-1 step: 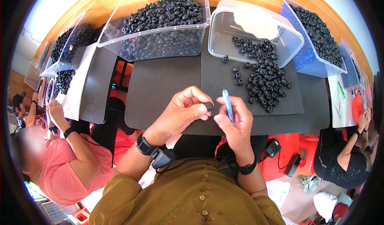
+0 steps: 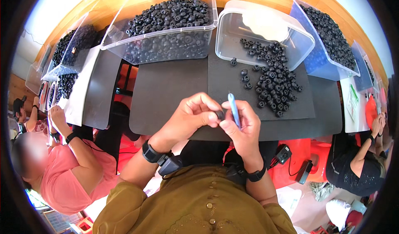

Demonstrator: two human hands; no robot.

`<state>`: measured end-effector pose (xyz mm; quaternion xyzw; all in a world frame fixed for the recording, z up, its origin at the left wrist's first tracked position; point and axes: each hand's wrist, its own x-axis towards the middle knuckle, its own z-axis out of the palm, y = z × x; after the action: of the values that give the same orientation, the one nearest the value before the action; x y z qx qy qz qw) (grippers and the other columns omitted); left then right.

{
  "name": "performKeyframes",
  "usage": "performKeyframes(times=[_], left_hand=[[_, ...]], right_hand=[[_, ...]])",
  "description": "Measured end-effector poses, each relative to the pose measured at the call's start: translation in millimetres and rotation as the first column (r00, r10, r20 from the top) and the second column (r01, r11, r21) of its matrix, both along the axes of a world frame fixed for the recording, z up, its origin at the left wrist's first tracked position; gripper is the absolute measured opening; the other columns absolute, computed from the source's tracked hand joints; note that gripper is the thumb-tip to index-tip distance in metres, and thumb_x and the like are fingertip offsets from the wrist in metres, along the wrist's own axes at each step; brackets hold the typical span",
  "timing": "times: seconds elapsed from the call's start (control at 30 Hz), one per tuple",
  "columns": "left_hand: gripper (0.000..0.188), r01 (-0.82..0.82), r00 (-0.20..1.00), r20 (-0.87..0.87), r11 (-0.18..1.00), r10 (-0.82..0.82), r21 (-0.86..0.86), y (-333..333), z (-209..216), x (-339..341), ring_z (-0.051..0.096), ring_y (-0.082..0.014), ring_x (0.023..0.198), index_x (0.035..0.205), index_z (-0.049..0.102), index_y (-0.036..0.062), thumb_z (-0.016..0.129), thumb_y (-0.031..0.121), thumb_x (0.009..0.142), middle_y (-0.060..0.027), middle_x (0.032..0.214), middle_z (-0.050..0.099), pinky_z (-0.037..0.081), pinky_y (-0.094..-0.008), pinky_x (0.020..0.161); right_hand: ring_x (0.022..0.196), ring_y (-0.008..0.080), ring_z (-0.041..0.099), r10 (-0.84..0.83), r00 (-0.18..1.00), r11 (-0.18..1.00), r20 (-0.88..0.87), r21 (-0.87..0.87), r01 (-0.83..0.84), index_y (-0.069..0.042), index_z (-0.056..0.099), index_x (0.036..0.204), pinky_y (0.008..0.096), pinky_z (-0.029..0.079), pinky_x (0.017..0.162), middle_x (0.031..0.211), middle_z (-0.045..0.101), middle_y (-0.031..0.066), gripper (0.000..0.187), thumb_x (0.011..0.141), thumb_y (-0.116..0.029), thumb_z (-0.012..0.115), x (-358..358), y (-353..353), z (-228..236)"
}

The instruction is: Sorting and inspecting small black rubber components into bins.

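Bending one arm upward at the left, a co-worker in a pink shirt (image 2: 79, 175) is beside a white strip (image 2: 85, 84), with another person in a dark cap (image 2: 18, 105) farther left. Beyond them, a clear plastic bin (image 2: 54, 71) holds many small black parts. Next along, at the far side of a dark worktop (image 2: 170, 80), a large clear bin (image 2: 118, 53) is heaped with more of the same.

Nearer, over the worktop's near edge, the left hand (image 2: 194, 112) pinches one black ring-shaped part (image 2: 219, 115) between thumb and fingers; a strapped device (image 2: 168, 164) sits at that wrist. Just to the right, the right hand (image 2: 244, 126) is curled around a slim light-blue pen-shaped tool (image 2: 234, 109), its tip pointing up and to the far side. The right fingertips are close against the part's right side; whether they touch it cannot be told.

Beyond the right hand, a dark mat (image 2: 222, 78) carries a loose pile of black ring-shaped pieces (image 2: 274, 82), a few apart at its left. The pile runs back into a tilted clear bin (image 2: 232, 30), its opening toward the near side. Farther right, a bluish clear bin (image 2: 322, 63) is full too. At the right edge is a co-worker in a black top (image 2: 357, 167), hands near something red (image 2: 371, 111).
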<state>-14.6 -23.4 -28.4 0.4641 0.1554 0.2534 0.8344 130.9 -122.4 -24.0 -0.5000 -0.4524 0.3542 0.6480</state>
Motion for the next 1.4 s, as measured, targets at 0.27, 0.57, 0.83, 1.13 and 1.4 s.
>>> performKeyframes(times=[0.27, 0.57, 0.83, 1.13, 1.4], left_hand=[[0.012, 0.078, 0.987, -0.16, 0.944, -0.027, 0.321, 15, 43, -21, 0.061, -0.0116, 0.079, 0.09, 0.059, -0.0003, 0.066, -0.004, 0.081, -0.0077, 0.092, 0.062, 0.052, -0.0259, 0.073], [0.028, -0.1, 0.62, 0.308, -0.318, 0.722, 0.943, 121, 122, -15, 0.055, -0.0267, 0.106, 0.097, 0.066, 0.0103, 0.067, 0.0, 0.072, -0.01, 0.115, 0.058, 0.044, -0.0364, 0.089], [0.021, 0.122, 0.9, -0.07, -0.095, 0.431, 0.988, 76, 28, 85, 0.056, -0.0314, 0.103, 0.097, 0.063, 0.003, 0.06, -0.001, 0.076, -0.0132, 0.108, 0.06, 0.047, -0.0383, 0.087], [0.014, 0.331, 0.887, -0.299, -0.034, 0.352, 0.943, 88, 17, 75, 0.061, -0.0256, 0.087, 0.09, 0.064, -0.0002, 0.062, -0.001, 0.076, -0.0119, 0.1, 0.06, 0.05, -0.0339, 0.077], [0.023, 0.168, 0.985, 0.076, 0.974, -0.158, -0.153, 49, 11, 19, 0.061, -0.0146, 0.094, 0.11, 0.055, 0.0052, 0.062, 0.006, 0.088, -0.0044, 0.106, 0.059, 0.052, -0.0256, 0.081]], right_hand=[[0.06, 0.001, 0.044, -0.017, 1.0, 0.998, 0.02, -0.053, 0.018, -0.001, 0.064, 0.091, 0.0181, 0.034, 0.053, 0.066, 0.055, -0.005, 0.014, 0.082, -0.009, 0.07, 7, 4, -10], [0.057, 0.0028, 0.04, -0.39, 0.885, 0.916, 0.253, 0.013, 0.4, 0.0, 0.063, 0.091, 0.0199, 0.033, 0.051, 0.064, 0.052, -0.0032, 0.013, 0.084, -0.01, 0.066, 24, 0, -10], [0.059, 0.0032, 0.041, -0.396, 0.897, 0.915, 0.195, 0.004, 0.403, 0.001, 0.063, 0.092, 0.0193, 0.035, 0.053, 0.068, 0.054, -0.0027, 0.012, 0.084, -0.008, 0.065, 26, -3, -12], [0.059, 0.0042, 0.042, -0.357, 0.898, 0.926, 0.257, -0.03, 0.377, 0.0, 0.063, 0.091, 0.0203, 0.036, 0.054, 0.067, 0.054, -0.001, 0.011, 0.085, -0.008, 0.064, 26, -5, -9], [0.059, 0.0051, 0.044, -0.291, 0.924, 0.955, 0.248, 0.022, 0.295, 0.001, 0.061, 0.097, 0.0205, 0.036, 0.054, 0.069, 0.053, -0.0002, 0.018, 0.089, -0.015, 0.056, 24, -6, -7]])
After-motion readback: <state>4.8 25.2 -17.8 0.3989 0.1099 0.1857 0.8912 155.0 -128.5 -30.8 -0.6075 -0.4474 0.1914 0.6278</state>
